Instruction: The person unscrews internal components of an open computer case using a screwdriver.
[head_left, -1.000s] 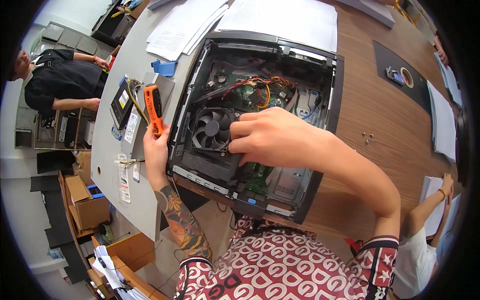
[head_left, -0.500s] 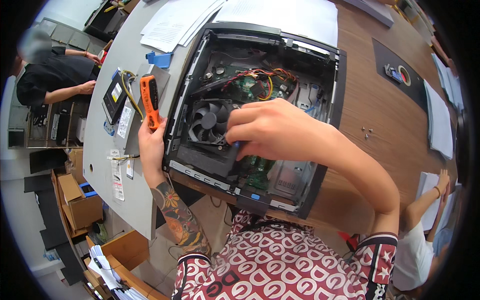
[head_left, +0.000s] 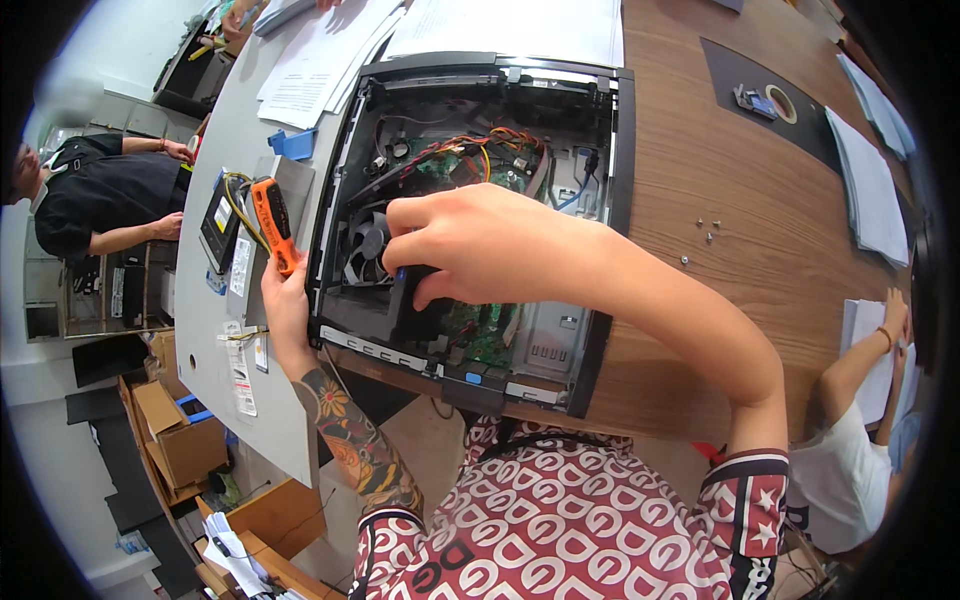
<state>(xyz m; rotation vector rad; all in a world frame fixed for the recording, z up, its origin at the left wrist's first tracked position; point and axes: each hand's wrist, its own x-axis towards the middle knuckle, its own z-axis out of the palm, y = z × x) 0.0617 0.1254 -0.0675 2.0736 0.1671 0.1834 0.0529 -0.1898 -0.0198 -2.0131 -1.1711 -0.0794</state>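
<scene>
An open black desktop computer case lies on its side in front of me. My right hand reaches into it from the right, its fingers closed on the black housing of a cooling fan. The fan sits tilted, its right side raised, and my hand covers part of it. At the case's left edge is my left hand, wrapped round an orange and black screwdriver with the handle pointing up. Coloured cables cross the green circuit board inside the case.
Several small screws lie on the brown table right of the case. On the left are a metal power supply, an optical drive and a blue plastic part. Papers lie behind. People sit at left and right.
My right hand has tipped the fan with its housing up from lying flat. My left hand still holds the screwdriver at the case's edge. The whole view has shifted slightly.
</scene>
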